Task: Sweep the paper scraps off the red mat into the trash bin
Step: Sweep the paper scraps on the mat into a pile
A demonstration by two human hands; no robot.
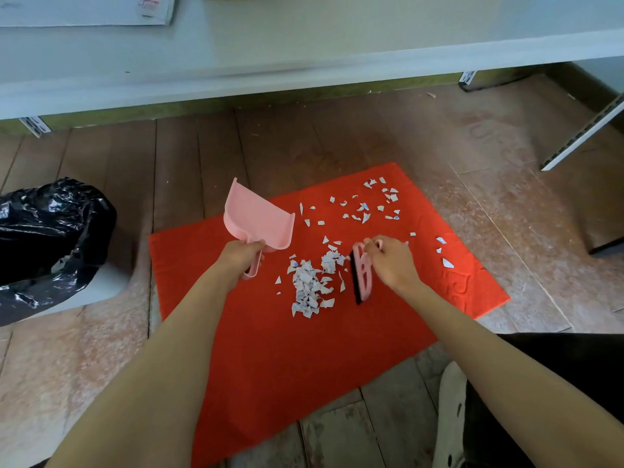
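A red mat (270,349) lies on the wooden floor. White paper scraps are gathered in a pile (309,285) near its middle, and several loose scraps (368,204) are scattered toward its far right corner. My left hand (241,256) grips the handle of a pink dustpan (256,221), held tilted above the mat's left part. My right hand (391,261) holds a small pink brush with black bristles (360,276), its bristles down on the mat just right of the pile. A trash bin with a black bag (50,238) stands at the left.
A white shelf board (304,55) runs across the top, low above the floor. A white slotted metal rail (584,133) lies on the floor at the far right. My leg and a white shoe (452,417) are at the bottom right.
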